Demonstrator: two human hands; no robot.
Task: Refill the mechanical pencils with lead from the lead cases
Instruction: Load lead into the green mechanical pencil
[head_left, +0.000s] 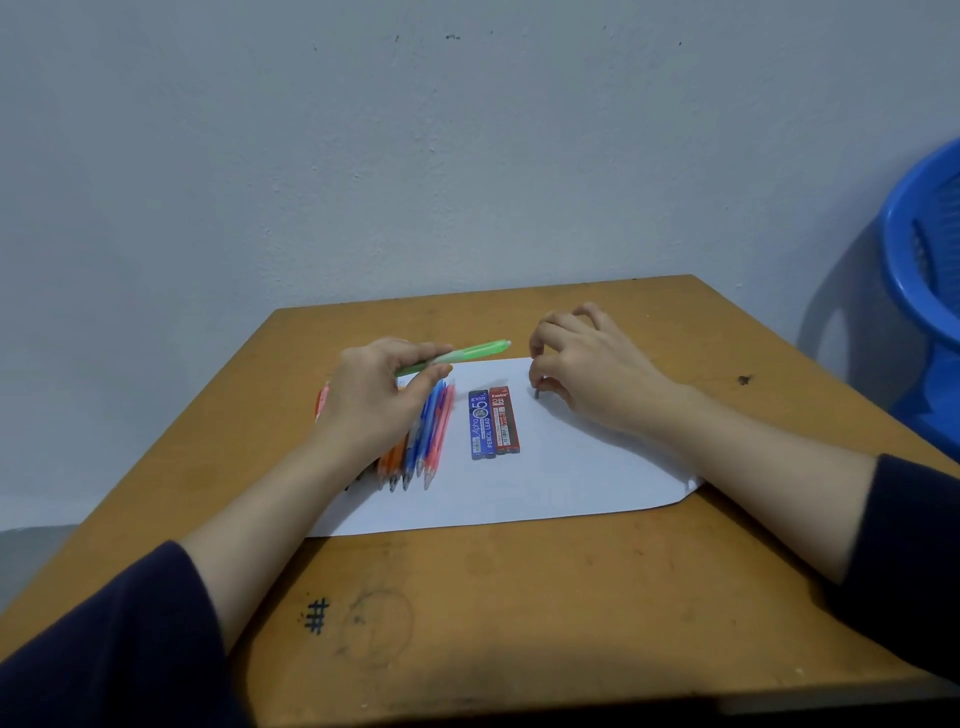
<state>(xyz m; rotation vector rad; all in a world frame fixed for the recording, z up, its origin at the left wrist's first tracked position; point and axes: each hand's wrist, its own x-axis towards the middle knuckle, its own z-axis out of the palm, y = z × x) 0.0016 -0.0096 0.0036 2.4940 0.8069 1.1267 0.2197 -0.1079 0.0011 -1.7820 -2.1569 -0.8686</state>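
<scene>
My left hand (382, 395) holds a green mechanical pencil (467, 354) above the paper, its free end pointing right. Under that hand lies a row of several mechanical pencils (428, 436), orange, blue and pink, tips toward me. A blue lead case (481, 425) and a red lead case (504, 420) lie side by side in the middle of the white paper sheet (545, 483). My right hand (587, 364) pinches a small grey piece (536, 393) down against the paper, to the right of the cases; what the piece is I cannot tell.
The wooden table (519, 597) bears pen marks near its front edge. A grey wall stands right behind it. A blue plastic chair (924, 270) sits off the table's right side.
</scene>
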